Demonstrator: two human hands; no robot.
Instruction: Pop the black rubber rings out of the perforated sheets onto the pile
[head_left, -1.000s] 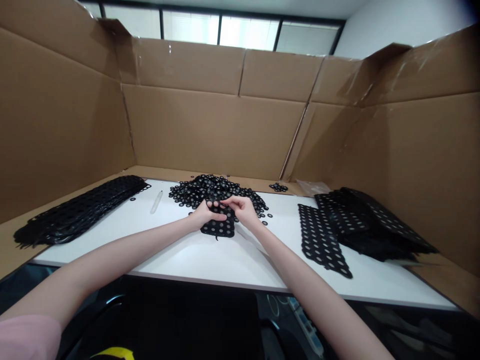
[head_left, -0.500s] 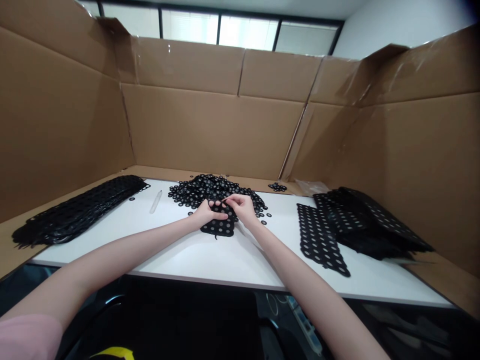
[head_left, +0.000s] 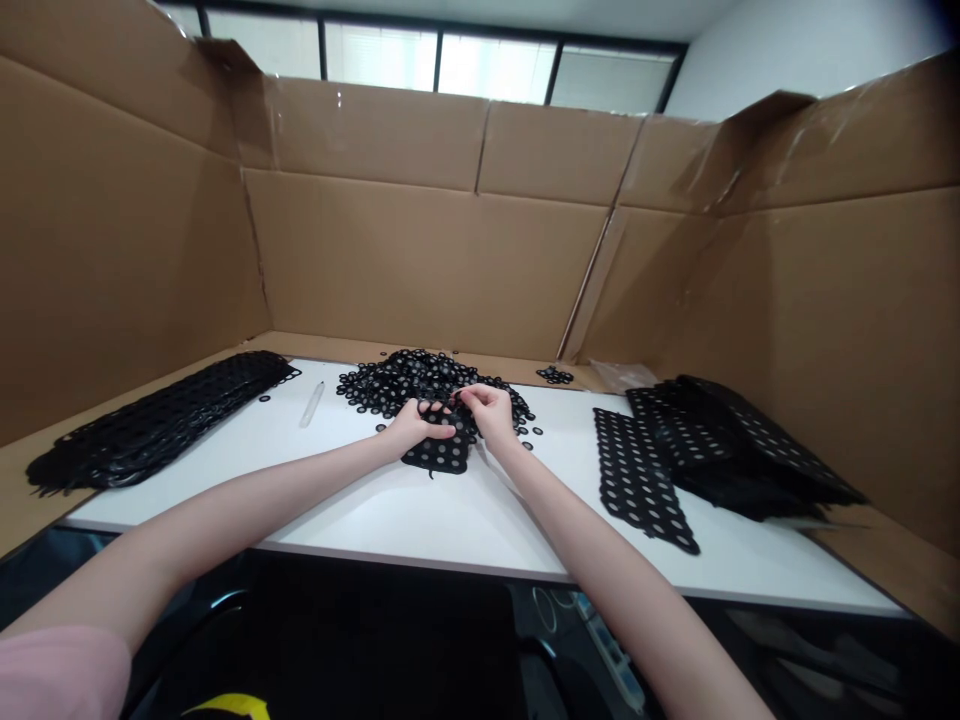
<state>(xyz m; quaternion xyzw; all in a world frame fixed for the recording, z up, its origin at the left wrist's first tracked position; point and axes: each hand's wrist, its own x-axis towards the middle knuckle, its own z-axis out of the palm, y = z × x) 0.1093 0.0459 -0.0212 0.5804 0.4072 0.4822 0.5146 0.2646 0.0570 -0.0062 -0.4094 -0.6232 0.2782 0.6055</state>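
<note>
Apparently, the dotted black sheet is gripped by the left hand and worked at by the narrowly pinched right hand, fine control being needed.

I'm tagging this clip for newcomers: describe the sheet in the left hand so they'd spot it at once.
On the white table, find the heap of small black rings at the far middle. On its near side, the left hand grips a black sheet with pale round spots. Unlike the longer spotted sheets at right, it is in hand.
</note>
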